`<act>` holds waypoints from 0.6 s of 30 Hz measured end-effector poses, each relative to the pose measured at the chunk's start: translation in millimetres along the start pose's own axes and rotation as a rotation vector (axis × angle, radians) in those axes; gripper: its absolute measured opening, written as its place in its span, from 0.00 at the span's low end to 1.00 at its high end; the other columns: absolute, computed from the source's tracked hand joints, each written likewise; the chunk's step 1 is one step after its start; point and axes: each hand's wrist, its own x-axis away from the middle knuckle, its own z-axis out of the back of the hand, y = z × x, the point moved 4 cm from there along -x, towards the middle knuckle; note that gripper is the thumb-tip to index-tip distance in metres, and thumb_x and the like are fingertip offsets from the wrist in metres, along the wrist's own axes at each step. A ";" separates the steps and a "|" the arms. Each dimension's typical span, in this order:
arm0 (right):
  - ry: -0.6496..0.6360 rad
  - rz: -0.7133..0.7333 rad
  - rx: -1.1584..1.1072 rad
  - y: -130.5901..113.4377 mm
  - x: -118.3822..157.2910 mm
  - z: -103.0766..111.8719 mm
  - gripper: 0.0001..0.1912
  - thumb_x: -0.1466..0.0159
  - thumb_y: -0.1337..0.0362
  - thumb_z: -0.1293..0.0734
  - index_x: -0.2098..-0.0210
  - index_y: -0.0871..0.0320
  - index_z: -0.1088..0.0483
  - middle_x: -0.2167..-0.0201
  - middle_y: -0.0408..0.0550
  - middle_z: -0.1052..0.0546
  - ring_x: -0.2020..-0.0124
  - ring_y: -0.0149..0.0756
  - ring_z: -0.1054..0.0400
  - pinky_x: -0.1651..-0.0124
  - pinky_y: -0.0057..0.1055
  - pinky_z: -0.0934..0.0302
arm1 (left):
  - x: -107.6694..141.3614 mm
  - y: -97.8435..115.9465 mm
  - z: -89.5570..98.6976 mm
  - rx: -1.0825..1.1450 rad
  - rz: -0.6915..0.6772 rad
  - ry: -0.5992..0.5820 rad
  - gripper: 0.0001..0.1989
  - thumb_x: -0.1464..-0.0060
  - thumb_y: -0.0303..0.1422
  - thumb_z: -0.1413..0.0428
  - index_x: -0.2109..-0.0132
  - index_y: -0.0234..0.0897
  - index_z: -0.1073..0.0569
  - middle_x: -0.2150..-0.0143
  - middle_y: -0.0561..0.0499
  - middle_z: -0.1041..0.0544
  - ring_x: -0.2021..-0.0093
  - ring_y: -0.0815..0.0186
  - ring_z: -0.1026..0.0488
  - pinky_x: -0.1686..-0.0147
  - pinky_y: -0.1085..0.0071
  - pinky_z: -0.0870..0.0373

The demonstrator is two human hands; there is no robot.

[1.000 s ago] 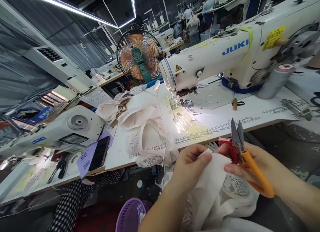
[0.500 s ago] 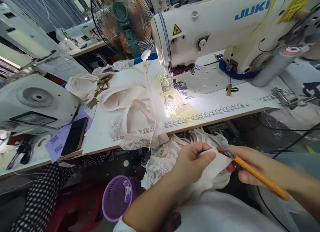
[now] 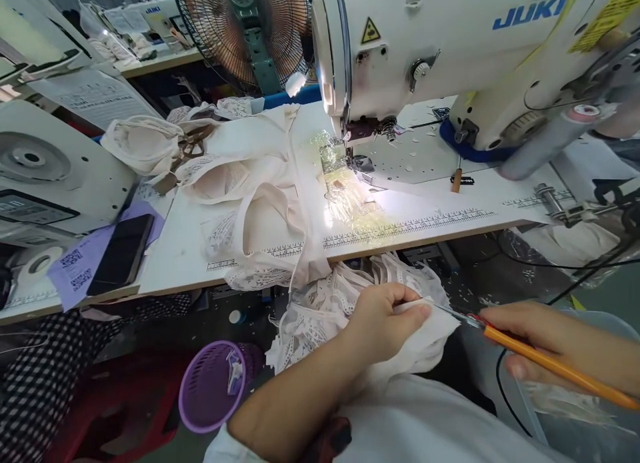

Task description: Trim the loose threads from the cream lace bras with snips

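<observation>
My left hand (image 3: 387,320) pinches a piece of white fabric (image 3: 425,340) just below the table's front edge. My right hand (image 3: 540,340) is closed around an orange-handled tool (image 3: 555,365) with a slim metal end. The metal tip points left and reaches the fabric's upper edge beside my left fingertips. Behind my left hand hangs a bundle of white lace garments (image 3: 320,326). More pale garments (image 3: 270,216) with straps lie on the table, left of the sewing machine's needle area.
A white sewing machine (image 3: 450,50) stands on the table (image 3: 425,226). A black phone (image 3: 121,255) lies at the left, a fan (image 3: 255,43) stands behind, and a purple basket (image 3: 207,390) sits on the floor. A plastic bin (image 3: 595,410) is at the right.
The right hand and orange tool have shifted right, away from the left hand. The left hand keeps its pinch on the fabric. The camera view has shifted slightly.
</observation>
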 end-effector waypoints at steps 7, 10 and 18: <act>-0.081 0.010 -0.159 -8.0 0.8 2.1 0.32 0.45 0.30 0.45 0.77 0.55 0.47 0.78 0.38 0.49 0.76 0.31 0.58 0.75 0.30 0.62 | -0.4 -9.4 -3.3 0.249 0.139 -0.048 0.10 0.58 0.35 0.40 0.74 0.33 0.30 0.80 0.56 0.35 0.79 0.75 0.42 0.78 0.76 0.46; -0.069 0.038 -0.102 -6.3 1.1 5.0 0.30 0.44 0.33 0.43 0.75 0.55 0.43 0.78 0.40 0.46 0.76 0.32 0.56 0.74 0.31 0.60 | -1.1 -9.6 -3.9 0.264 0.148 -0.036 0.10 0.60 0.35 0.39 0.74 0.33 0.30 0.80 0.56 0.34 0.79 0.75 0.41 0.78 0.76 0.45; 0.109 0.056 -0.017 -2.4 0.5 8.6 0.24 0.48 0.40 0.34 0.76 0.56 0.34 0.80 0.42 0.38 0.79 0.32 0.49 0.77 0.28 0.55 | -3.0 -5.1 -2.5 0.187 0.102 -0.009 0.09 0.58 0.33 0.41 0.76 0.34 0.33 0.80 0.56 0.37 0.79 0.75 0.43 0.78 0.75 0.47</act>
